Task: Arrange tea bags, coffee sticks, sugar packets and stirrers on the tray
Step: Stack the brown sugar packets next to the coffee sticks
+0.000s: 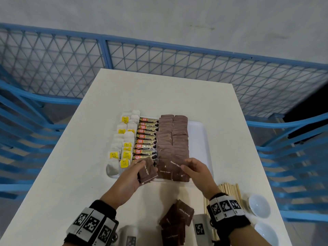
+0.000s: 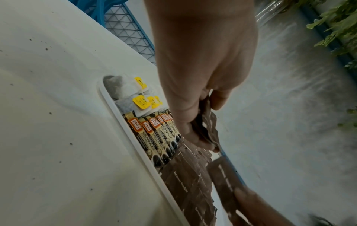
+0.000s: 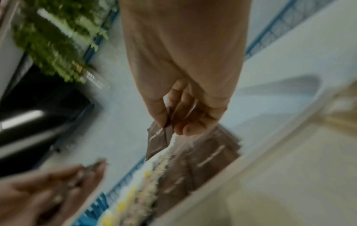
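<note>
A white tray (image 1: pixel 198 139) holds a column of tea bags (image 1: pixel 124 144) on the left, coffee sticks (image 1: pixel 146 139) beside them, then two columns of brown sugar packets (image 1: pixel 173 139). At the tray's near edge, my left hand (image 1: pixel 134 173) grips a small stack of sugar packets (image 1: pixel 147 172), also seen in the left wrist view (image 2: pixel 206 126). My right hand (image 1: pixel 193 169) pinches one sugar packet (image 3: pixel 158 137) between thumb and fingers, just above the near end of the right sugar column. Wooden stirrers (image 1: pixel 230 192) lie on the table behind my right wrist.
Loose sugar packets (image 1: pixel 177 215) lie on the table near me, between my wrists. Two white bowls (image 1: pixel 259 205) stand at the table's right edge. The tray's right strip is bare. A blue mesh fence (image 1: pixel 159 57) runs behind the table.
</note>
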### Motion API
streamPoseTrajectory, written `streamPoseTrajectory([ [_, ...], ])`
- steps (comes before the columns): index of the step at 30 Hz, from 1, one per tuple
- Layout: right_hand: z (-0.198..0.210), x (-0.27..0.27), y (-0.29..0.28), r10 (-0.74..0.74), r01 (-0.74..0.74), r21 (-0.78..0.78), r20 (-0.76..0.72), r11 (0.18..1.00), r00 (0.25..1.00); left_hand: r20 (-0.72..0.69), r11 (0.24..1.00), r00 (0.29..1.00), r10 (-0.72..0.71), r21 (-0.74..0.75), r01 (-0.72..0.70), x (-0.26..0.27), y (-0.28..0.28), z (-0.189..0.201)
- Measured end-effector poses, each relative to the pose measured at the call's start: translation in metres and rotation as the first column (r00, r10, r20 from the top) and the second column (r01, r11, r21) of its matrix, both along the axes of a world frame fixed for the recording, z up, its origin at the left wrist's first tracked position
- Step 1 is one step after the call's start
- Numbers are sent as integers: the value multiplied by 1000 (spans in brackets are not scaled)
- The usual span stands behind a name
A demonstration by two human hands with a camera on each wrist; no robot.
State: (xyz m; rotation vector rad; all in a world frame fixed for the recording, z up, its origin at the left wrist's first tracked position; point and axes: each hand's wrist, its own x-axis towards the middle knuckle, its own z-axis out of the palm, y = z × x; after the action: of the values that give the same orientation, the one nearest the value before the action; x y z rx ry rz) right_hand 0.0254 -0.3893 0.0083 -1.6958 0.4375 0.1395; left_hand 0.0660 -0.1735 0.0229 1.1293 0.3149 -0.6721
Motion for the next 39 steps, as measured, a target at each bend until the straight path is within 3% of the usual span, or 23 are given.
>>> streamPoseTrajectory([
  [3, -15, -5, -17, 100, -126, -294, -100, 947, 990, 18, 1000, 1000, -11, 14, 11, 0, 2, 0],
  [6, -26, -10, -23, 152, -212, -438, -169, 874, 974, 35, 999, 999, -21, 45, 20, -2, 1, 1],
  [16, -41, -3, -17, 165, -177, -639, -79, 748, 983, 100, 980, 986, -131, 164, 113, -5, 0, 5],
  [19, -40, -5, -10, 147, -102, -701, 5, 706, 989, 120, 971, 980, -161, 197, 136, -5, 0, 4],
  [21, -28, -6, 4, 162, -73, -657, 76, 751, 984, 132, 970, 979, -158, 205, 129, -4, -2, 3],
  [25, 3, -4, 38, 312, -274, -330, 69, 903, 948, 165, 974, 977, -134, 205, 99, -3, -9, 4],
  [29, 12, 0, 48, 255, -245, -110, 88, 963, 963, 186, 973, 977, -107, 222, 65, -2, -16, 5],
  [35, 1, 4, 30, 229, -222, -195, 17, 955, 973, 232, 958, 954, -189, 259, 127, -1, -17, 6],
  [39, -4, 4, 7, 130, -129, -313, -18, 941, 991, 194, 974, 974, -115, 216, 72, 0, -18, 1],
])
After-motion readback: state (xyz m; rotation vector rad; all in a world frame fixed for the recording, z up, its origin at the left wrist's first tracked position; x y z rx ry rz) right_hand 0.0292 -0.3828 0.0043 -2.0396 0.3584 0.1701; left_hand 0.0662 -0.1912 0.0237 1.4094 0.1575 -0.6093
